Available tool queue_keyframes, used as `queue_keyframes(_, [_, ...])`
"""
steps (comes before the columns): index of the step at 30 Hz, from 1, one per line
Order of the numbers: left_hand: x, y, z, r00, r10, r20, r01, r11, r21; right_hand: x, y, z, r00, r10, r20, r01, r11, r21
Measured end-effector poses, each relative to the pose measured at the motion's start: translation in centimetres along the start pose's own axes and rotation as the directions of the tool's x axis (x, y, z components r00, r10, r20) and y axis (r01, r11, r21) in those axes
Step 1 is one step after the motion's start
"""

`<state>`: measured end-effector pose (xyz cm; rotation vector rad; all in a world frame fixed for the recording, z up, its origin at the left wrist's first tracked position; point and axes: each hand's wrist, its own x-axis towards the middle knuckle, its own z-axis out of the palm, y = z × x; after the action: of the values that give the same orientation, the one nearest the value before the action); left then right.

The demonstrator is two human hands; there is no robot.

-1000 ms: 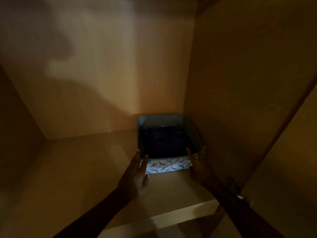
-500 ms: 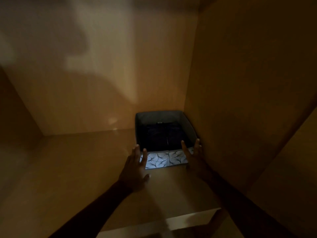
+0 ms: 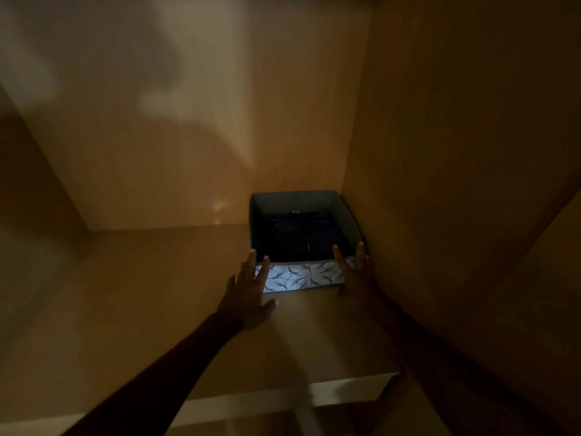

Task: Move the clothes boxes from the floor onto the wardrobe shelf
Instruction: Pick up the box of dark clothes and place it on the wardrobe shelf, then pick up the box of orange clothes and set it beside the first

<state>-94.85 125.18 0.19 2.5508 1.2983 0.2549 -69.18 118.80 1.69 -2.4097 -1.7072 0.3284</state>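
Resting in the shelf's back right corner, the box holds dark folded clothes; left hand and right hand, fingers spread flat, press its patterned front.

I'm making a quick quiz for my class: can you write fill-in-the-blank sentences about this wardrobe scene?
1. The box sits in the back ____ corner of the shelf.
2. The box's front panel carries a ____ pattern.
3. The folded clothes inside look ____ in colour.
4. The left hand and right hand rest with fingers ____ against the box's front.

Missing words: right; leaf; dark; open
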Motion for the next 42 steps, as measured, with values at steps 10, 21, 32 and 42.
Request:
queue_keyframes(10, [-9.1, 0.3, 1.9, 0.828, -0.522, -0.206, 0.188, 0.604, -0.774, -7.6, -5.8, 4.1, 0.994, -0.098, 0.048, 0.023, 0.616, 0.787])
queue_keyframes(21, [-29.5, 0.5, 5.7, 0.379, -0.92, -0.099, 0.319, 0.23, -0.919, -15.8, -14.6, 11.7, 0.74, -0.58, 0.341, 0.059, 0.561, 0.826])
queue_keyframes(32, [-50.5, 9.9, 12.0, -0.366, -0.931, 0.014, 0.208, -0.096, -0.973, -30.5, -20.8, 19.7, 0.112, -0.8, 0.589, 0.293, 0.593, 0.75])
queue_keyframes(42, [-64.1, 24.6, 16.4, -0.75, -0.646, 0.143, -0.047, -0.164, -0.985, -49.1, -22.6, 22.5, -0.348, -0.713, 0.609, 0.5, 0.408, 0.764])
